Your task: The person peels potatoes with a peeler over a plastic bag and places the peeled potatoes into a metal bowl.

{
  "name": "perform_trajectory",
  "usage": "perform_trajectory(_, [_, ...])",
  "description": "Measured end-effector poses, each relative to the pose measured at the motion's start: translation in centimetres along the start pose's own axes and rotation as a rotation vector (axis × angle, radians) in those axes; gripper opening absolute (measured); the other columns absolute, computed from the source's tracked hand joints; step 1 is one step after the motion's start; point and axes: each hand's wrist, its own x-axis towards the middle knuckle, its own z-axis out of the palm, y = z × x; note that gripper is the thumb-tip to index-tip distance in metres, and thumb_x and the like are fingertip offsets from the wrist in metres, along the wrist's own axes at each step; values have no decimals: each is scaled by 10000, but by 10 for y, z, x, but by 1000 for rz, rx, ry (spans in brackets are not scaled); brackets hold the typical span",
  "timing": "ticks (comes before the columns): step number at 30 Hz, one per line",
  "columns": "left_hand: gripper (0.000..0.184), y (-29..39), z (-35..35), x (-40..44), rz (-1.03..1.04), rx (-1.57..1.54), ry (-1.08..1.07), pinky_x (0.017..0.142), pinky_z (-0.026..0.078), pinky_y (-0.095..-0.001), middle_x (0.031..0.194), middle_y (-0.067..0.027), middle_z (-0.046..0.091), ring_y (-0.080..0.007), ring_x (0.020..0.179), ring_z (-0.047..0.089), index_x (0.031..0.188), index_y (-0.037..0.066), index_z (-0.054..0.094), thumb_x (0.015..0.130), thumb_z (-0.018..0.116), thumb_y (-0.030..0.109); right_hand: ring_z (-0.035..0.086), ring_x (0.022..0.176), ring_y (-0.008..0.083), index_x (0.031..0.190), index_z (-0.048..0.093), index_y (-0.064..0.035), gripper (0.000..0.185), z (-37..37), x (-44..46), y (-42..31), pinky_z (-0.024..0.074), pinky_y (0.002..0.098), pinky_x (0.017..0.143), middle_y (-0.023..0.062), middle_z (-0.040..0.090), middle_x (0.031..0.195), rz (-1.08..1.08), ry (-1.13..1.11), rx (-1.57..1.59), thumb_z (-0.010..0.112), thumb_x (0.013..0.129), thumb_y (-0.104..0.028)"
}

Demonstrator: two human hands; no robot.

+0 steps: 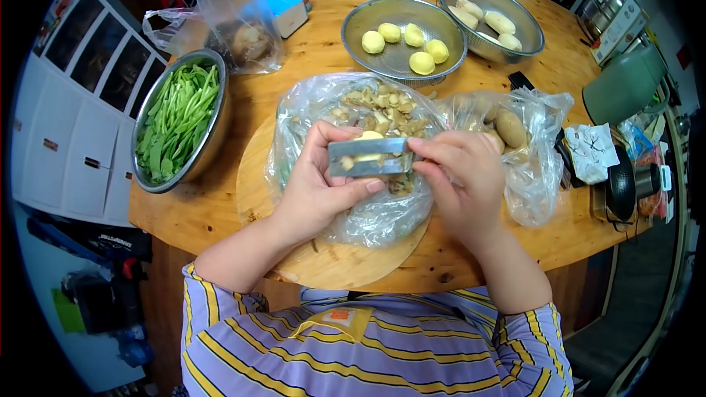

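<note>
My left hand (322, 180) is wrapped round a potato (370, 134), whose pale yellow flesh shows above a flat metal peeler (353, 148). The peeler has a wide blade and lies across the potato, hiding most of it. My right hand (462, 176) pinches the peeler's right end between thumb and fingers. Both hands are over a clear plastic bag (309, 110) spread open and holding brown potato peelings (390, 103). Under the bag is a round wooden board (331, 268).
A mesh colander (353, 48) holds several peeled potatoes; a second colander (540, 33) behind it holds pale, longish roots. Unpeeled potatoes (510, 127) lie in a plastic bag at right. A metal bowl of leafy greens (180, 121) stands left. A green pitcher (625, 88) is far right.
</note>
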Motion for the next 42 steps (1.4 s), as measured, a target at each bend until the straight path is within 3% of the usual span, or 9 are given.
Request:
perform_trajectory(5, [595,-14,-7,4,177,-30,-73,981,572,-410,1294,-113,571,-248,1186,637,1247,134,387,838,776,-52,671,821,249,1074,773,-87,204,-2,2,19,496,352,774,75,722,922,420,-29,358,748,873,-104])
perform_trajectory(9, [578,-10,-7,5,125,-95,-66,1065,499,-349,1315,-95,503,-188,1250,572,1253,92,369,848,715,-132,665,836,244,1079,773,-121,234,0,5,6,474,360,772,58,712,934,136,-56,223,773,845,-126])
perform_trajectory(13, [569,-11,-14,5,129,290,0,1066,506,-363,1276,-89,540,-192,1250,575,1255,83,372,854,722,-116,659,857,231,1101,768,-162,276,0,3,-6,430,352,777,39,715,932,22,-73,95,788,826,-151])
perform_trajectory(16, [567,-3,-3,3,81,-51,-93,1089,498,-389,1306,-97,531,-221,1274,576,1254,83,382,847,721,-122,665,851,233,1102,766,-131,253,-3,2,4,463,357,778,54,710,935,51,-48,109,772,849,-134])
perform_trajectory(22, [579,-13,-7,5,202,-49,-155,988,567,-431,1338,-102,538,-281,1243,609,1230,145,384,847,787,-16,684,855,253,1123,751,-60,232,-4,1,25,529,359,773,95,721,942,478,-58,419,726,892,-76])
perform_trajectory(29, [579,-13,-15,8,170,127,-57,1026,526,-337,1277,-61,542,-162,1181,601,1254,95,393,842,754,-94,648,856,225,1084,777,-190,259,2,2,-6,443,365,785,4,699,923,-23,-43,85,800,826,-191])
perform_trajectory(35, [571,-12,-5,7,140,-157,-56,1046,528,-383,1286,-107,540,-212,1203,608,1253,92,370,852,709,-132,664,847,225,1113,768,-145,264,-1,1,16,462,359,804,31,712,959,56,-32,61,782,849,-149])
perform_trajectory(39, [581,-12,-5,6,153,-68,-91,1011,554,-444,1311,-91,582,-268,1228,621,1279,158,380,874,779,39,687,904,239,1099,775,-97,229,1,0,29,523,349,825,88,735,953,431,25,429,759,871,-94])
perform_trajectory(42, [579,-11,-7,7,123,-70,-82,1043,528,-471,1367,-108,569,-297,1285,591,1311,164,385,891,777,86,687,903,227,1081,781,-103,194,4,0,17,529,353,837,112,748,1031,241,-34,275,759,888,-100])
